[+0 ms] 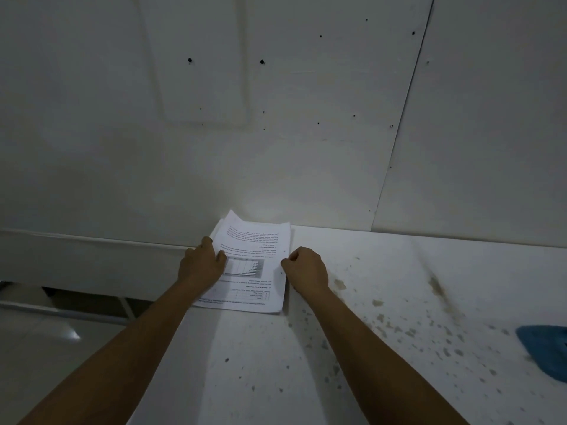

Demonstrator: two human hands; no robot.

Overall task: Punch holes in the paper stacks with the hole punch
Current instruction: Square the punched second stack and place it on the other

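While my left hand (201, 262) grips the stack's (254, 265) nine-o'clock edge, my right hand (305, 268) pinches its three-o'clock edge on the table (399, 286).

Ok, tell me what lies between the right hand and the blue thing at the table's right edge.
Head view: only bare tabletop, white with brownish stains and specks, lies between the right hand and the blue thing. No other object sits there.

A stack of printed paper (254, 265) lies at the far left corner of the stained white table (399, 302), against the wall (276, 118). The left hand (201, 262) grips the stack's left edge; the right hand (306, 268), curled, pinches its right edge. A blue object (544, 348) sits at the table's right edge.
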